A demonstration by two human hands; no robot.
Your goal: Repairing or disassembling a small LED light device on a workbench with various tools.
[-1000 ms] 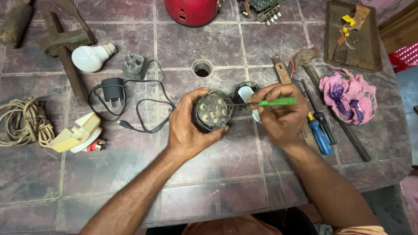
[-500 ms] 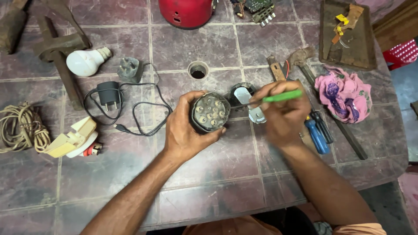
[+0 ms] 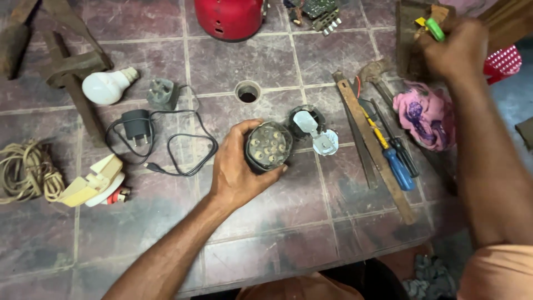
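One broad bench (image 3: 166,222) of purplish-brown stone tiles is seen from above, and everything else is laid out on it. At its far edge a red rounded metal housing (image 3: 230,16) is cut off by the frame. Near the right edge a crumpled pink printed cloth (image 3: 425,114) is found, with a long rusty flat metal bar (image 3: 373,145) lying aslant just beside it. Between bar and cloth a blue-handled screwdriver with a yellow shaft (image 3: 393,158) is laid. At the left edge a coil of pale rope (image 3: 25,169) is seen, and a black plug-in charger with its looped cable (image 3: 139,126) lies nearer the middle. A white pear-shaped light bulb (image 3: 105,86) rests beyond the charger.

At the bench's centre a round dark lamp head with a cluster of small LEDs (image 3: 267,145) is gripped around its rim by the left hand (image 3: 239,166), fingers curled over the top and thumb underneath. Just beside it, to the right, a small dark cap with a white reflector piece (image 3: 311,125) is left lying. A green-handled tool (image 3: 434,28) is held in the closed right hand (image 3: 458,47), raised at the far right corner, well apart from the lamp head.
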